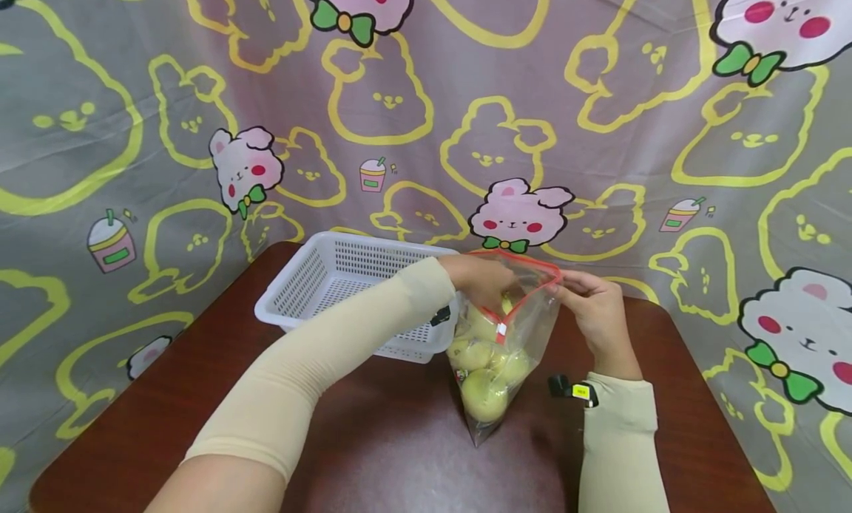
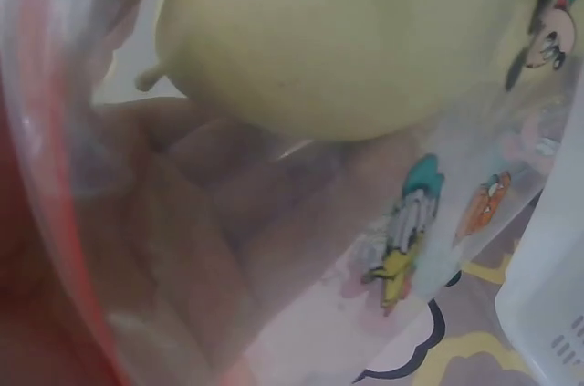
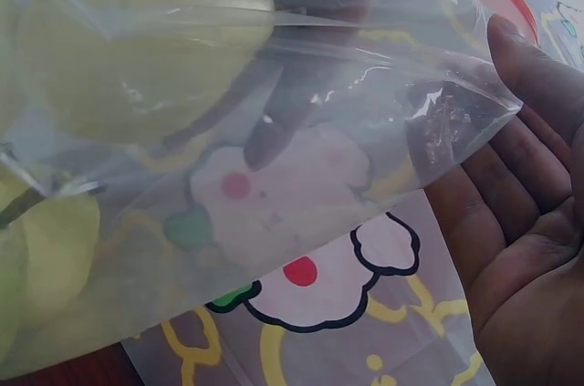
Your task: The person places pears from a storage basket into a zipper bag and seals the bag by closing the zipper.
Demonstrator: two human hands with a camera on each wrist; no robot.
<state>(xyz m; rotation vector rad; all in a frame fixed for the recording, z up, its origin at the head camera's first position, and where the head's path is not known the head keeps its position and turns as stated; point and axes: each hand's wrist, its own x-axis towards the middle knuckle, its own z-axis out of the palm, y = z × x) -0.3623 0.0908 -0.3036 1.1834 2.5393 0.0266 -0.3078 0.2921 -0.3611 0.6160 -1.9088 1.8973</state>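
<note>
A clear zip bag (image 1: 535,328) with a red top edge and a white slider stands on the table, holding several pale yellow pears (image 1: 484,395). My left hand (image 1: 484,276) reaches through its mouth. Close beside that hand's fingers is a pear (image 2: 319,57) with a dark end; in the right wrist view one finger (image 3: 274,117) extends straight, apart from the fruit. Plastic blurs the rest of the contact. With thumb and fingers, my right hand (image 1: 595,310) pinches the bag's upper right corner, keeping the mouth spread.
A white perforated basket (image 1: 289,284) stands left of the bag, under my left forearm. The dark brown table (image 1: 413,439) reaches back to a patterned curtain (image 1: 426,77). Small cartoon prints (image 2: 411,222) show on the bag's plastic.
</note>
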